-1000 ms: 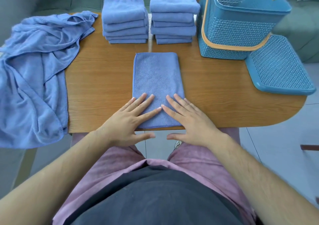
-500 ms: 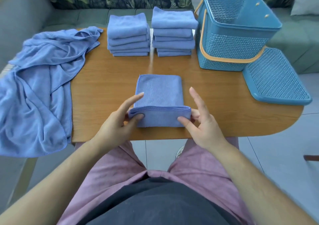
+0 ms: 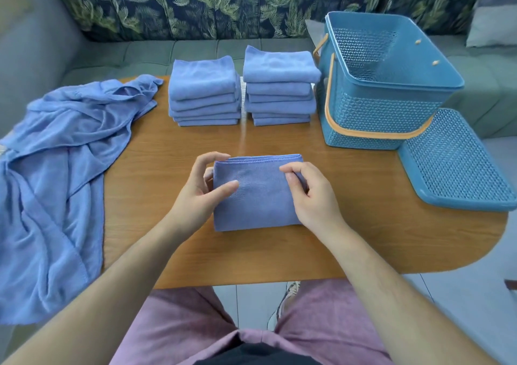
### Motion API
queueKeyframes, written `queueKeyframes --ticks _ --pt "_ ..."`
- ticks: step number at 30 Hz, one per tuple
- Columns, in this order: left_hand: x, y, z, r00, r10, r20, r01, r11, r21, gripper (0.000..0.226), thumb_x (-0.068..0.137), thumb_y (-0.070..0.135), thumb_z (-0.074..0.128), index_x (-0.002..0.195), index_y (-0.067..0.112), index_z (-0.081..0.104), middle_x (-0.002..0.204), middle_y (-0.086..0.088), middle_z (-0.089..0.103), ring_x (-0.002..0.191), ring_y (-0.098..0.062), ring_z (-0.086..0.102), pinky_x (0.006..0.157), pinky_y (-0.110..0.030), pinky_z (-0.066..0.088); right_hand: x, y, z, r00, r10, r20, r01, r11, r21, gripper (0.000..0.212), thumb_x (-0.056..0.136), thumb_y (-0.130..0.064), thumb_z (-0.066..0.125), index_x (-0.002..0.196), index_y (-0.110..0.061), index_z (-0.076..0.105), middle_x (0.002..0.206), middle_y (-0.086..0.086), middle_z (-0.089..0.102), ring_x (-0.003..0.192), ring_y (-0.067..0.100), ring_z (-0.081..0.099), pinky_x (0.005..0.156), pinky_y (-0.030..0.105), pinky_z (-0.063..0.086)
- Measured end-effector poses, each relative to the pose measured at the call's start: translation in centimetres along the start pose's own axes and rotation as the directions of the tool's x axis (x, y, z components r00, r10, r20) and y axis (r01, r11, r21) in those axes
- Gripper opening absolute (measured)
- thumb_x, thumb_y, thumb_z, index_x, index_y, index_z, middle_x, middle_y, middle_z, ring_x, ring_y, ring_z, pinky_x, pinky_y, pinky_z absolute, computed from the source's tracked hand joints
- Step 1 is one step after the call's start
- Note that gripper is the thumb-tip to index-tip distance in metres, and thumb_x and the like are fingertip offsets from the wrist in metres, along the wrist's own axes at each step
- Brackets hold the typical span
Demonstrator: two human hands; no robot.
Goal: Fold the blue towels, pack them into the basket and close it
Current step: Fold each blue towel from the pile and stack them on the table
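Observation:
A blue towel (image 3: 257,197), folded to a small rectangle, lies in the middle of the wooden table (image 3: 363,233). My left hand (image 3: 200,194) pinches its far left corner, thumb on top. My right hand (image 3: 310,194) pinches the far right corner with curled fingers. Two stacks of folded blue towels (image 3: 205,93) (image 3: 279,87) stand at the back of the table. The open blue basket (image 3: 383,90) with an orange handle stands at the back right. Its blue lid (image 3: 453,163) lies beside it, leaning over the table's right edge.
A heap of unfolded blue towels (image 3: 56,174) drapes over the table's left edge. A grey-green sofa (image 3: 173,51) with leaf-print cushions runs behind the table. My legs in pink shorts are under the near edge.
Both hands have carried the towel's near edge forward onto its far edge, halving it again. A second ago the hands lay flat on the longer towel. The camera has tilted up.

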State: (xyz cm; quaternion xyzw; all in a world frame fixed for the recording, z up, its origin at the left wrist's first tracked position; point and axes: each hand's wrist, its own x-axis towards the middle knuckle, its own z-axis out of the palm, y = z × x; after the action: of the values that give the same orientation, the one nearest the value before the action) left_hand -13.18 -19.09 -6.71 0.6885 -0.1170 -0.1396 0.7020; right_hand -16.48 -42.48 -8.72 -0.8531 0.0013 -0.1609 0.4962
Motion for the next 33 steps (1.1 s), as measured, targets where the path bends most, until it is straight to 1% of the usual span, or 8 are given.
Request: queueKeyframes --ticks 3,6,12,16,19,22,26,33 --pt "1.1 -1.0 -0.3 0.999 -0.036 -0.002 0.036 0.999 0.021 0.043 0.081 0.014 0.075 0.117 0.025 0.055 0.114 -0.011 0.063 0.1 -0.02 0.062 0.09 -0.043 0.053 1.2 0.4 1.0 0.99 0.135 0.027 -0.133 0.99 -0.046 0.023 0.1 -0.016 0.055 0.118 -0.026 0.065 0.116 -0.019 0.061 0.106 -0.003 0.058 0.09 0.012 0.04" --pt "2.3 -2.1 -0.5 0.992 -0.092 -0.091 0.107 0.978 0.18 0.044 0.075 0.028 0.078 0.116 0.031 0.063 0.107 -0.003 0.069 0.093 -0.017 0.065 0.093 -0.048 0.053 2.0 0.7 1.5 0.974 0.211 0.088 -0.196 0.969 -0.152 0.036 0.095 -0.022 0.06 0.13 -0.03 0.058 0.127 -0.022 0.054 0.114 -0.004 0.053 0.096 0.019 0.04" --pt "3.8 -3.5 0.0 0.987 -0.013 -0.161 0.099 0.836 0.539 0.049 0.089 0.018 0.074 0.135 0.018 0.058 0.131 0.007 0.052 0.121 -0.009 0.053 0.11 -0.036 0.042 2.6 0.9 1.8 0.942 0.263 0.208 -0.173 0.913 -0.369 0.052 0.095 -0.037 0.06 0.145 -0.029 0.047 0.148 -0.013 0.034 0.123 0.017 0.054 0.098 0.032 0.044" --pt "3.5 -2.9 0.8 0.962 0.094 -0.258 0.112 0.724 0.68 0.054 0.089 0.019 0.071 0.14 0.011 0.054 0.149 -0.004 0.039 0.138 -0.021 0.041 0.116 -0.038 0.034 1.9 -0.1 2.0 0.972 0.212 0.105 -0.097 0.763 -0.639 0.058 0.096 -0.043 0.052 0.15 -0.023 0.043 0.165 -0.001 0.008 0.133 0.028 0.04 0.102 0.044 0.045" --pt "3.0 -2.1 2.3 0.93 0.359 -0.083 -0.117 0.502 0.857 0.049 0.091 0.022 0.061 0.138 0.009 0.057 0.153 -0.008 0.042 0.141 -0.025 0.04 0.115 -0.038 0.033 1.4 -1.2 2.8 0.991 -0.013 0.13 0.102 0.695 -0.712 0.059 0.096 -0.037 0.039 0.152 -0.02 0.044 0.168 0.003 0.016 0.147 0.028 0.028 0.111 0.045 0.032" --pt "3.2 -2.6 3.7 0.964 0.251 0.089 -0.185 0.389 0.902 0.053 0.098 0.033 0.042 0.148 0.016 0.048 0.159 -0.003 0.038 0.15 -0.021 0.028 0.121 -0.038 0.024 1.3 -0.7 3.9 0.972 -0.033 0.235 0.185 0.723 -0.666 0.061 0.097 -0.037 0.027 0.154 -0.022 0.041 0.166 0.001 0.025 0.155 0.025 0.018 0.121 0.044 0.022" --pt "3.1 -5.0 3.0 0.98 0.171 0.101 -0.16 0.383 0.91 0.057 0.103 0.047 0.03 0.156 0.025 0.033 0.164 0.005 0.026 0.154 -0.013 0.012 0.126 -0.039 0.014 1.0 1.3 4.0 0.943 0.122 0.309 0.125 0.73 -0.672 0.057 0.105 -0.042 0.023 0.16 -0.028 0.024 0.169 -0.005 0.012 0.157 0.017 -0.001 0.127 0.043 0.009" --pt "3.0 -5.5 2.6 0.98 0.175 0.093 -0.159 0.414 0.896 0.06 0.101 0.051 0.033 0.156 0.028 0.033 0.164 0.006 0.023 0.154 -0.01 0.008 0.126 -0.04 0.013 1.0 1.3 4.2 0.941 0.15 0.304 0.098 0.737 -0.668 0.06 0.104 -0.045 0.019 0.162 -0.029 0.016 0.17 -0.006 0.005 0.156 0.015 -0.006 0.126 0.047 0.012"
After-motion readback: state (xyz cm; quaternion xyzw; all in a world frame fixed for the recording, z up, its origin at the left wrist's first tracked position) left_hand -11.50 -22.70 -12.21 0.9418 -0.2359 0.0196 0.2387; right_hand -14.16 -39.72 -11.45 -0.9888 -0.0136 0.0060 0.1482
